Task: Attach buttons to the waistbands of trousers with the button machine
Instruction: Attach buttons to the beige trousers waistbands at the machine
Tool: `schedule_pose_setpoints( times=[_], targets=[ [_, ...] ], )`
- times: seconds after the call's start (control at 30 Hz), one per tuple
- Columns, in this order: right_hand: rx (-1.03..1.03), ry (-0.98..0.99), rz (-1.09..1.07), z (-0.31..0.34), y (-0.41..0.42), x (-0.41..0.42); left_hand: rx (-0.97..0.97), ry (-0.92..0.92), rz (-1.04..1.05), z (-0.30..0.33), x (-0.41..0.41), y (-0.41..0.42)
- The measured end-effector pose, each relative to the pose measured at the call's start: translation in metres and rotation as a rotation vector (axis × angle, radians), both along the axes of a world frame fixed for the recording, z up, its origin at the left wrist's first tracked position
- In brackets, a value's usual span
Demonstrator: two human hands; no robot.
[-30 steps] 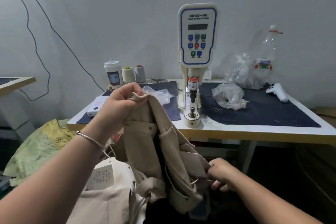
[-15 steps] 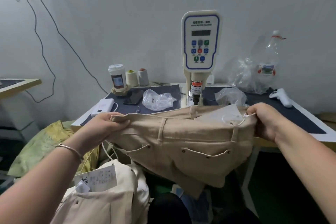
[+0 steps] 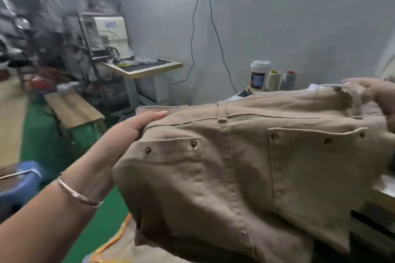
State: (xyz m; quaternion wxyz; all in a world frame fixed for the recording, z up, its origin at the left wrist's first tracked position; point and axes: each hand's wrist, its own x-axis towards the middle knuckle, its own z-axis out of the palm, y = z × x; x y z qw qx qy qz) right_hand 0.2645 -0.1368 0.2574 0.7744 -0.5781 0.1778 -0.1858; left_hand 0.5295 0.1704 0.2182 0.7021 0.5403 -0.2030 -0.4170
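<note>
Up in front of the person, a pair of beige trousers (image 3: pixel 245 166) is stretched out wide between both hands, seat side facing the camera, with the two riveted back pockets showing. The left hand (image 3: pixel 128 132) grips the left end of the waistband (image 3: pixel 256 111), thumb lying along the top edge and the remaining fingers tucked behind the cloth; a thin bangle (image 3: pixel 79 193) circles that wrist. The right hand (image 3: pixel 378 96) holds the right end of the waistband near a belt loop, fingers curled over the fabric, though this hand is blurred and partly cut off by the frame edge. Just behind the waistband, a lidded cup (image 3: pixel 259 74) and two thread cones (image 3: pixel 280 80) stand on the desk, whose surface is almost wholly hidden by the trousers. Farther behind the trousers to the left, a second desk (image 3: pixel 141 68) carries another machine (image 3: pixel 109 34), blurred. Black cables (image 3: pixel 205 23) hang down the grey wall above the trousers. Below the trousers, green floor (image 3: pixel 42 141) shows, and a blue stool (image 3: pixel 19 186) sits at the lower left
</note>
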Motion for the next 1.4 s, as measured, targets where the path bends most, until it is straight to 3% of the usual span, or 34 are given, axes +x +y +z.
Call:
schedule_pose_setpoints(
  times=[0.03,0.17,0.23,0.33,0.37,0.4,0.43,0.53,0.6,0.67,0.8,0.93,1.1,1.23,1.4],
  targets=[
    [0.034,0.101,-0.056,0.002,-0.002,0.030,0.005,0.018,0.061,-0.003,0.005,0.019],
    [-0.213,0.325,-0.149,-0.034,0.039,0.134,0.161,-0.020,0.283,-0.045,0.027,0.081],
    [-0.412,0.520,-0.176,-0.074,0.055,0.170,0.537,-0.400,0.342,-0.083,0.041,0.106],
    [-0.775,0.650,0.000,-0.136,0.088,0.195,1.334,-0.969,0.131,-0.136,0.058,0.135],
    [-0.896,0.660,0.092,-0.154,0.099,0.198,1.469,-1.071,0.082,-0.146,0.059,0.139],
    [-1.040,0.666,0.183,-0.170,0.110,0.198,1.481,-1.150,0.076,-0.155,0.057,0.138],
    [-1.202,0.664,0.244,-0.184,0.120,0.196,1.368,-1.206,0.106,-0.161,0.053,0.133],
    [-1.617,0.576,0.281,-0.211,0.141,0.191,0.772,-1.241,0.114,-0.163,0.030,0.095],
    [-1.711,0.539,0.276,-0.220,0.145,0.190,0.639,-1.231,-0.025,-0.167,0.016,0.066],
    [-1.738,0.554,0.292,-0.229,0.146,0.188,0.661,-1.257,-0.125,-0.179,0.008,0.045],
    [-1.653,0.627,0.348,-0.241,0.148,0.182,0.813,-1.252,-0.262,-0.188,0.015,0.022],
    [-1.548,0.474,0.233,-0.204,0.146,0.167,0.803,-1.264,-0.304,-0.146,0.022,0.007],
    [-1.343,0.373,-0.058,-0.148,0.125,0.066,0.479,-1.311,-0.345,-0.088,-0.017,-0.048],
    [-1.211,0.569,-0.361,-0.137,0.110,-0.058,0.217,-1.356,-0.694,-0.083,-0.104,-0.127],
    [-1.050,0.866,-0.781,-0.133,0.127,-0.214,0.043,-1.358,-1.135,-0.102,-0.258,-0.209]
  ],
)
